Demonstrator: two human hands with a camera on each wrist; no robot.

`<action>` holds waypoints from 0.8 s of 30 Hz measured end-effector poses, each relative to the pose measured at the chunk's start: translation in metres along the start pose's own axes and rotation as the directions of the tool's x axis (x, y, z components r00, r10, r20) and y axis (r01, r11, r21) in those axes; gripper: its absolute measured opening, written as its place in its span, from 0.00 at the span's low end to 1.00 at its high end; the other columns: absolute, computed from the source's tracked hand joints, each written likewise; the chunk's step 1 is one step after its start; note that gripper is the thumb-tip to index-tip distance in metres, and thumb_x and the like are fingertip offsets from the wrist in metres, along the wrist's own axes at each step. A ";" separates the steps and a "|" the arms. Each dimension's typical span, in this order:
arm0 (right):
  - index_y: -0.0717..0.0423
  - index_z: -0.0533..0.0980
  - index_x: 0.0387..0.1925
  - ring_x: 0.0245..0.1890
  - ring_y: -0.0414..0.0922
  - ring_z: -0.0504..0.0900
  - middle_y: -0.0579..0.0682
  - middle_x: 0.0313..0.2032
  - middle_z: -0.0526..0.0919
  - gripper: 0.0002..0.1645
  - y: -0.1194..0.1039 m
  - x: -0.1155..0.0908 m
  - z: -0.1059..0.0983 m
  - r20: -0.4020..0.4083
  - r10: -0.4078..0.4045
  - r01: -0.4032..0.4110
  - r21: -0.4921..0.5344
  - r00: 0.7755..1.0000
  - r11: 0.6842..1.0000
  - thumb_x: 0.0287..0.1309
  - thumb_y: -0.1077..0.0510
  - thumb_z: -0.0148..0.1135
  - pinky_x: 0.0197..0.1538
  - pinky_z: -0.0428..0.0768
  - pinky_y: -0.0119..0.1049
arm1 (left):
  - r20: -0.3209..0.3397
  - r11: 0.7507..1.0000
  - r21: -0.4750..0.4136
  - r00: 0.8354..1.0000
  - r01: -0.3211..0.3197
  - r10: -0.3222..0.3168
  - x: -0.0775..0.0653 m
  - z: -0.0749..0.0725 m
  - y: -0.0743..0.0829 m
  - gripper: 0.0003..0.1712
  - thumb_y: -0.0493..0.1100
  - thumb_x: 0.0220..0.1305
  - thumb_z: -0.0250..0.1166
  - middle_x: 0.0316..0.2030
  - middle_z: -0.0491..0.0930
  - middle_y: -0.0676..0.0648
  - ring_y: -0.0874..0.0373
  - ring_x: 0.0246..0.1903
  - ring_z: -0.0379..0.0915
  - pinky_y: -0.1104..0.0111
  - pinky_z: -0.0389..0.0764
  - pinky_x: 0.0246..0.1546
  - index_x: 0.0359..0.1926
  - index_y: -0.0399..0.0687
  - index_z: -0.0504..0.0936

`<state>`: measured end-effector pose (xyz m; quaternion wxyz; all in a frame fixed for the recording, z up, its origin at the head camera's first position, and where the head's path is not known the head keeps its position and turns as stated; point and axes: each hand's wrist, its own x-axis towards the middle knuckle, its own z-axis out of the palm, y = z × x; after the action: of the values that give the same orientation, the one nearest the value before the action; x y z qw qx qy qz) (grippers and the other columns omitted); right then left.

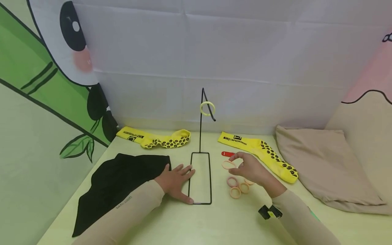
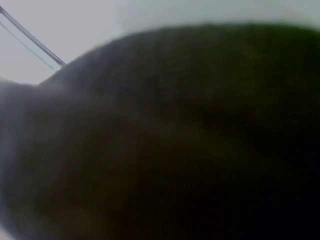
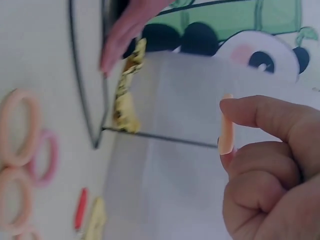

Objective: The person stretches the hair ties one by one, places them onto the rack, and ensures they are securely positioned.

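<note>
My left hand (image 1: 177,182) lies with fingers spread across the left side of a black wire stand's base (image 1: 210,183), pressing on it. A yellow ring (image 1: 201,108) hangs on the stand's sloping top arm. Between thumb and fingertips, my right hand (image 1: 249,168) pinches a pale orange ring (image 1: 228,165), held to the right of the base. The right wrist view shows that ring (image 3: 227,125) edge-on in the pinch. Below the hand lie several loose rings (image 1: 235,193), pale orange, and a pink one (image 1: 232,181). The left wrist view is mostly dark and blurred.
Two yellow socks with black prints lie at the back, one left (image 1: 153,139) and one right (image 1: 257,149) of the stand. A red strip (image 1: 227,153) sits behind the right hand. Black cloth (image 1: 122,183) is at left, a beige cushion (image 1: 321,163) at right.
</note>
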<state>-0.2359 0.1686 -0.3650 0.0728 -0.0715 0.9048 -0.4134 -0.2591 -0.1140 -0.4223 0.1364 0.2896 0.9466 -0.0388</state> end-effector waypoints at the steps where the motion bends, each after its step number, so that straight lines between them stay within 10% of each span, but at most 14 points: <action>1: 0.55 0.73 0.47 0.10 0.38 0.54 0.42 0.10 0.56 0.21 -0.008 -0.005 -0.002 0.003 -0.017 0.017 0.003 1.000 1.000 0.50 0.59 0.66 0.15 0.54 0.28 | 0.000 1.000 0.003 1.000 -0.001 0.001 0.000 0.000 0.000 0.62 0.82 0.39 0.56 0.73 0.44 0.54 0.49 0.72 0.40 0.37 0.45 0.63 0.72 0.61 0.48; 12: 0.50 0.73 0.43 0.11 0.34 0.49 0.40 0.09 0.51 0.18 -0.090 -0.058 -0.027 -0.129 -0.325 0.329 0.007 0.937 0.944 0.49 0.60 0.67 0.16 0.54 0.28 | -0.001 1.000 0.012 1.000 0.009 -0.009 0.002 0.001 -0.003 0.64 0.84 0.36 0.54 0.73 0.44 0.55 0.49 0.72 0.40 0.37 0.45 0.63 0.72 0.63 0.48; 15: 0.49 0.74 0.41 0.10 0.32 0.49 0.40 0.07 0.50 0.18 -0.107 -0.066 -0.029 -0.244 -0.445 0.452 -0.032 0.862 0.892 0.47 0.61 0.68 0.15 0.55 0.29 | 0.000 1.000 0.012 1.000 0.009 -0.009 0.003 0.002 -0.003 0.64 0.85 0.36 0.54 0.73 0.44 0.56 0.49 0.72 0.40 0.37 0.45 0.63 0.72 0.63 0.48; 20: 0.54 0.75 0.40 0.10 0.28 0.47 0.41 0.05 0.50 0.20 -0.126 -0.063 -0.030 -0.415 -0.644 0.631 -0.189 0.643 0.752 0.42 0.64 0.69 0.14 0.52 0.27 | -0.003 1.000 0.008 1.000 0.010 -0.010 0.004 0.002 -0.003 0.64 0.85 0.36 0.54 0.73 0.45 0.56 0.49 0.72 0.41 0.37 0.46 0.62 0.72 0.63 0.48; 22: 0.56 0.74 0.42 0.10 0.29 0.47 0.41 0.05 0.51 0.20 -0.132 -0.055 -0.030 -0.437 -0.658 0.636 -0.221 0.613 0.739 0.43 0.64 0.68 0.15 0.51 0.27 | -0.004 1.000 0.012 1.000 0.009 -0.009 0.004 0.002 -0.003 0.64 0.85 0.36 0.54 0.73 0.45 0.55 0.49 0.72 0.41 0.37 0.46 0.62 0.72 0.63 0.48; 24: 0.56 0.73 0.45 0.09 0.31 0.48 0.42 0.05 0.52 0.22 -0.137 -0.044 -0.031 -0.442 -0.635 0.607 -0.224 0.634 0.762 0.45 0.63 0.68 0.14 0.51 0.27 | -0.002 1.000 0.012 1.000 0.007 -0.007 0.004 0.002 -0.003 0.64 0.84 0.36 0.54 0.73 0.45 0.55 0.49 0.72 0.41 0.37 0.46 0.62 0.72 0.63 0.48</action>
<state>-0.1890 0.1111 -0.2382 -0.3086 -0.2722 0.8227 -0.3923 -0.2636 -0.1148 -0.4251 0.1337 0.2869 0.9475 -0.0445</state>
